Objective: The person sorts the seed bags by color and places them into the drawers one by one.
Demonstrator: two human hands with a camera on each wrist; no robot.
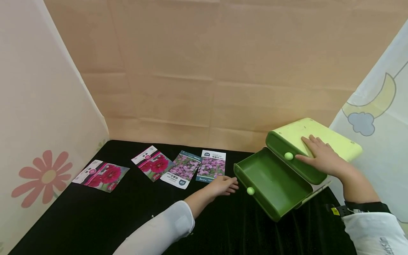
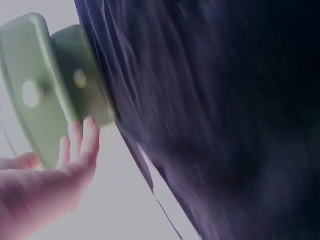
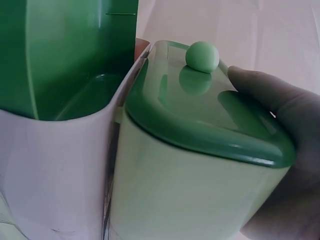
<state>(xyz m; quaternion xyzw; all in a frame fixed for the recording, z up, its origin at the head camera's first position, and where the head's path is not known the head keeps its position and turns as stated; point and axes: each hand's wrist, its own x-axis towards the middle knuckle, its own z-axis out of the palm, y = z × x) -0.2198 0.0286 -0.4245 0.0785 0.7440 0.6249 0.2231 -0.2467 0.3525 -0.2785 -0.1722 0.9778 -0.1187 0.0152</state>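
Note:
A pale yellow-green box with two dark green drawers stands at the right of the table. Its lower drawer is pulled out, showing the bare green inside; the upper drawer is closed. My right hand rests on the box top with fingers spread, its thumb at the upper drawer's front edge in the right wrist view. Just left of the lower drawer's round knob, my left hand hovers with loosely extended fingers and holds nothing. Its fingers overlap the drawer in the left wrist view.
Two packets with red flowers, one far left and another packet, lie on the black cloth. Two pink-flower packets, one tilted and one upright packet, lie closer to the box. Printed side panels flank the table.

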